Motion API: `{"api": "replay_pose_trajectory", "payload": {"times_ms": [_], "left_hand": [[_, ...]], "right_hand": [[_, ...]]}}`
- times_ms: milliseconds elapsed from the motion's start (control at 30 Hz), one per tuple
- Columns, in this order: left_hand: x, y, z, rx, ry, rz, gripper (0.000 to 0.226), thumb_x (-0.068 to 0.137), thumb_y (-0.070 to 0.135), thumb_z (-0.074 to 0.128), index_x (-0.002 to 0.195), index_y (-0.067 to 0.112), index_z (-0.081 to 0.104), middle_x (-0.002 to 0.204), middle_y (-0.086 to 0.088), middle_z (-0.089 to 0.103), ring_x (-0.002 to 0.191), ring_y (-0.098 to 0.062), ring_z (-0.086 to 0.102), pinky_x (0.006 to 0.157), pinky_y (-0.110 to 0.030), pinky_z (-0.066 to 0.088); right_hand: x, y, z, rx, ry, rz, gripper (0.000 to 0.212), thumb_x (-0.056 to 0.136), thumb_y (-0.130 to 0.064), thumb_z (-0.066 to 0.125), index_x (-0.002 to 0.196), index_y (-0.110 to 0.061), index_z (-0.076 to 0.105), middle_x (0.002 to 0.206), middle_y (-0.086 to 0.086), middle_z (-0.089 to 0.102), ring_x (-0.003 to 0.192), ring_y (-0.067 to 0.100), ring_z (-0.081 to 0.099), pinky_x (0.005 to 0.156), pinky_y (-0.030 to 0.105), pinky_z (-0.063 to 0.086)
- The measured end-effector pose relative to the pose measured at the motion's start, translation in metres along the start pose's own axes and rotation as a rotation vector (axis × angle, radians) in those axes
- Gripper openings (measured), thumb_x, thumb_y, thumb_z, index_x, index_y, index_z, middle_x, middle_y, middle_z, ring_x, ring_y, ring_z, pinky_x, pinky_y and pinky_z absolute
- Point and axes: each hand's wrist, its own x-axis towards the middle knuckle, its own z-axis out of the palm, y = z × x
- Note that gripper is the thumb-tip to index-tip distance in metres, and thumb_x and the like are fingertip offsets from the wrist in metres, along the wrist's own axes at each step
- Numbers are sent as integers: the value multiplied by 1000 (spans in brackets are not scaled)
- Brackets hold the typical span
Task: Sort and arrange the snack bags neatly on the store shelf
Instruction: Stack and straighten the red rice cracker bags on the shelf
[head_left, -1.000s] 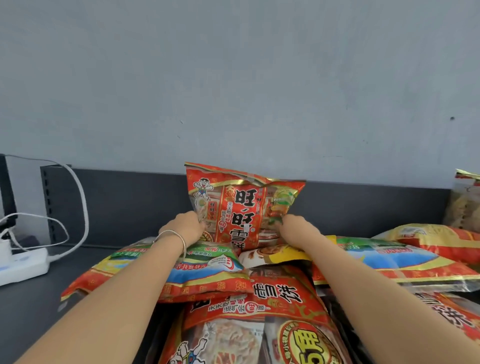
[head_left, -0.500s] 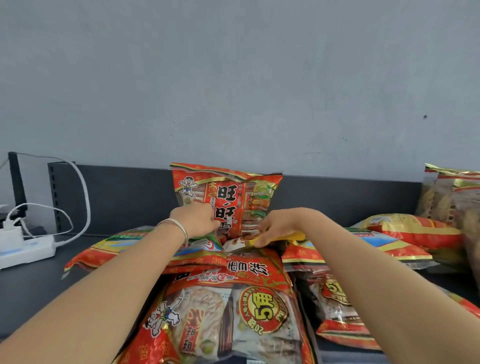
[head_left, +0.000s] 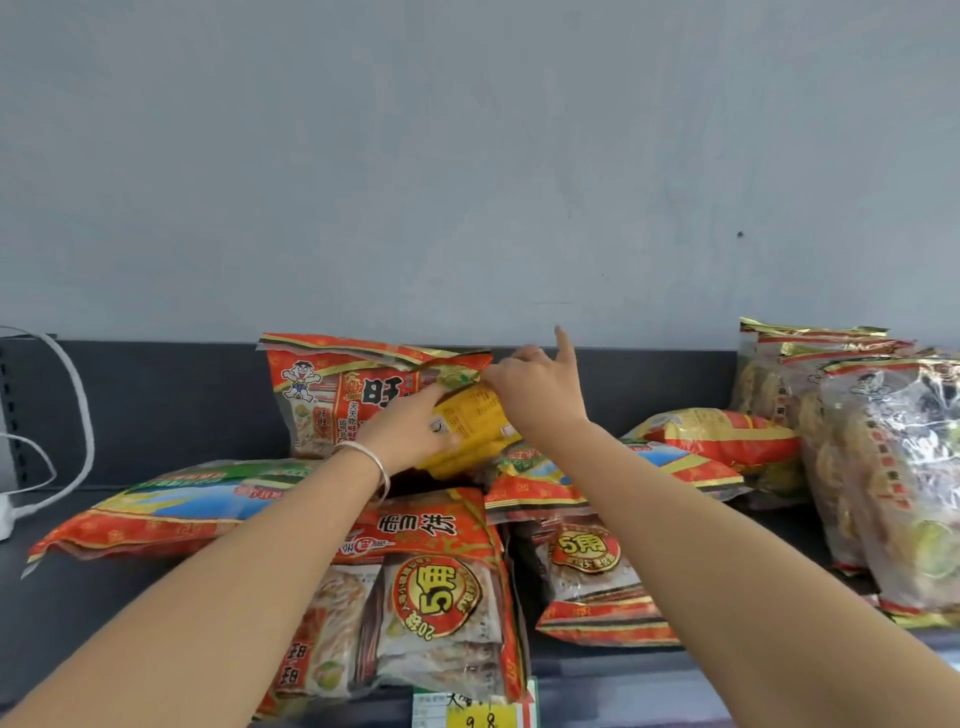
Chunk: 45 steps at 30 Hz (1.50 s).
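Note:
A red snack bag (head_left: 337, 395) with a cartoon figure stands upright against the dark back panel of the shelf. In front of it both hands hold a smaller yellow bag (head_left: 470, 431) lifted above the pile. My left hand (head_left: 410, 431), with a silver bracelet, grips its left side. My right hand (head_left: 535, 389) pinches its top right corner, the index finger pointing up. Below lie flat red bags, one with a "5" badge (head_left: 441, 597) at the front and another (head_left: 587, 566) to its right.
A flat bag with blue and green print (head_left: 171, 504) lies at the left. More bags (head_left: 717, 436) lie at the right, and upright clear-fronted bags (head_left: 883, 457) stand at the far right. White cables and a power strip (head_left: 52, 415) sit far left. A yellow price tag (head_left: 478, 714) hangs on the shelf edge.
Both hands let go of the upright red bag, which now stands alone at the back. They have picked the yellow bag up out of the pile. The view shifted left and down.

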Motion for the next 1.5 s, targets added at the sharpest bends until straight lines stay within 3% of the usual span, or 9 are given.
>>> {"api": "replay_pose_trajectory", "payload": {"times_ms": [233,400,533,667,800,967,1200,1367,1500], "left_hand": [[14,38,-6,32,328,52,21,92,29,55,98,13,67,89,-5,67,87,-27,63,63,-32,45],[25,58,-1,-327,501,-74,34,93,21,54,65,2,54,60,-11,51,59,-28,49,53,-32,32],[30,99,16,-917,279,-109,20,97,19,48,90,9,64,100,-15,67,90,-30,65,80,-50,54],[29,139,45,-1113,-43,-98,20,99,16,42,95,24,60,105,-5,65,92,-25,65,71,-50,58],[34,160,69,-761,-250,-16,24,97,25,47,121,23,50,111,4,59,98,-17,61,70,-41,59],[37,183,90,-309,-331,307,46,93,33,54,136,22,42,133,-4,53,120,-19,51,95,-28,41],[39,191,117,243,-370,446,78,80,59,57,145,36,21,149,0,29,132,-27,35,104,-48,34],[39,191,126,284,-343,442,76,83,44,58,146,36,16,152,1,22,135,-27,29,105,-49,34],[36,190,128,287,-346,437,76,84,29,56,147,37,14,154,4,17,138,-26,24,106,-50,33]], "right_hand": [[-8,35,-12,156,263,266,18,92,-33,59,107,-33,67,138,-3,49,139,28,27,109,67,2],[-20,66,-20,737,185,721,72,94,-44,52,152,-22,15,155,11,19,137,36,30,107,49,31],[-36,84,-21,1317,91,930,79,94,-46,52,153,-24,6,152,7,33,134,29,40,103,42,37],[-56,121,-21,1390,180,1124,44,90,-33,62,129,-17,47,124,4,59,109,22,57,93,42,48],[-89,163,-23,1079,363,1254,7,97,-18,48,104,-19,48,106,4,59,79,15,52,66,33,44],[-127,189,-36,795,528,1412,18,96,-8,32,107,-19,40,100,2,62,84,27,62,80,51,52],[-158,200,-40,457,508,1448,20,93,-3,36,104,-19,36,103,5,62,85,29,59,88,51,47],[-174,202,-19,737,326,1513,30,92,2,34,118,-13,39,95,5,53,69,21,51,58,36,42],[-183,194,0,931,252,1607,29,94,2,35,122,-6,39,110,15,56,86,29,58,75,42,49]]}}
